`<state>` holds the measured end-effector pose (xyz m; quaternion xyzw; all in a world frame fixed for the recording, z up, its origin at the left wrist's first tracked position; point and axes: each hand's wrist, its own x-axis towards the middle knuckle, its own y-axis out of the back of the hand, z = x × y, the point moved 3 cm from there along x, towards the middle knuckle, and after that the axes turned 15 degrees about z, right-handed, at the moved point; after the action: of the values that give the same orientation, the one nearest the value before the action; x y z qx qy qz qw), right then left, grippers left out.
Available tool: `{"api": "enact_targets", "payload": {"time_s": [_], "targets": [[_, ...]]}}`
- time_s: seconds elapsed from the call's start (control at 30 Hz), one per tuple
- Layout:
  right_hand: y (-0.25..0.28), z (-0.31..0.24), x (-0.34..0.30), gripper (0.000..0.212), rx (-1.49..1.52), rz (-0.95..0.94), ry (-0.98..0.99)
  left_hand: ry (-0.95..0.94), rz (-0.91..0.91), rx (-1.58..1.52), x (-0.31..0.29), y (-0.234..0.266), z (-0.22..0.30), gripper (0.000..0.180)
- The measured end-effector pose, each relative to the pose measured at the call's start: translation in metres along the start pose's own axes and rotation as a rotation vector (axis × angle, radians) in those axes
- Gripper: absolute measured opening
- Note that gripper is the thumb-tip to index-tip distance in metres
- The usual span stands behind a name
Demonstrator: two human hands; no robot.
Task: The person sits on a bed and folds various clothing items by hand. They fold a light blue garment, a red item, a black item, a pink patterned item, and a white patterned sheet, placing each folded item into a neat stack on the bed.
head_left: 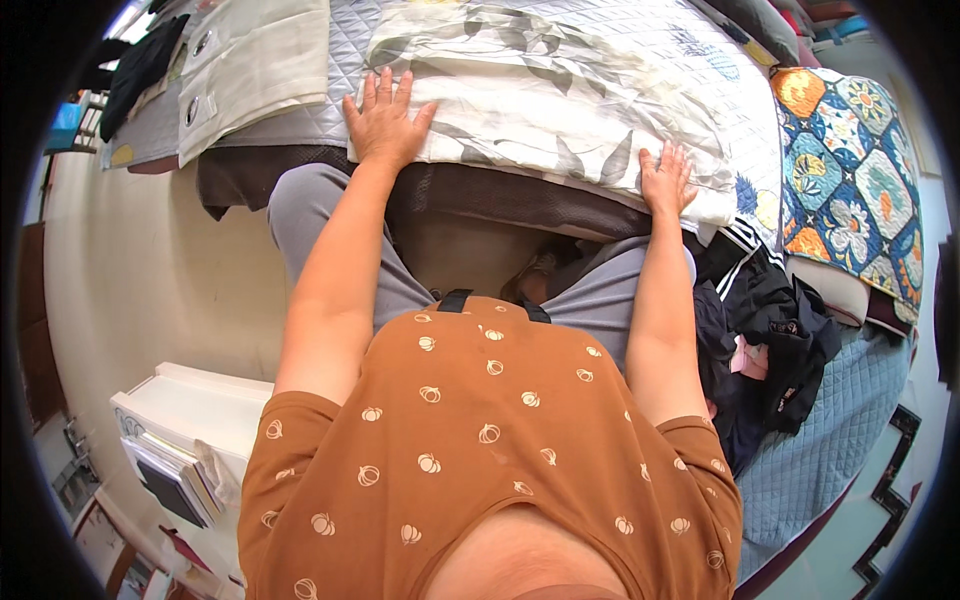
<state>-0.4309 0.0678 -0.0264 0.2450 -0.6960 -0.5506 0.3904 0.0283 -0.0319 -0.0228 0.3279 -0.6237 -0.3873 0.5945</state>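
A white cloth with grey leaf print (pixel 560 110) lies spread in a flat, folded band across the bed in front of me. My left hand (pixel 390 122) rests flat on its near left corner, fingers spread and pointing away from me. Near the cloth's right end my right hand (pixel 668 182) lies flat, with its fingers slightly apart. Neither hand grips anything. Slight wrinkles run across the fabric between the two hands.
A folded cream curtain with metal eyelets (pixel 255 70) lies left of the cloth. Dark clothes (pixel 765 340) are heaped by my right arm, beside a colourful patterned pillow (pixel 850 180). A white shelf unit with books (pixel 190 430) stands at lower left.
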Motion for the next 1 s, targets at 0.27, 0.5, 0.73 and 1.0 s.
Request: {"api": "enact_targets", "payload": {"time_s": [0.27, 0.5, 0.73, 1.0], "targets": [[0.003, -0.011, -0.047, 0.08, 0.238, 0.068, -0.015, -0.025, 0.09, -0.016, -0.002, -0.012, -0.001, 0.068], [0.035, 0.041, -0.055, 0.067, 1.396, 0.482, -0.838, -0.051, 0.061, 0.059, -0.001, -0.012, 0.002, 0.068], [0.045, 0.076, -0.032, 0.041, 1.4, 0.3, -1.258, -0.036, 0.064, 0.072, -0.004, -0.014, -0.006, 0.069], [0.025, 0.131, -0.003, 0.022, 1.242, 0.29, -0.987, -0.038, 0.053, 0.023, -0.002, -0.01, 0.005, 0.069]]}}
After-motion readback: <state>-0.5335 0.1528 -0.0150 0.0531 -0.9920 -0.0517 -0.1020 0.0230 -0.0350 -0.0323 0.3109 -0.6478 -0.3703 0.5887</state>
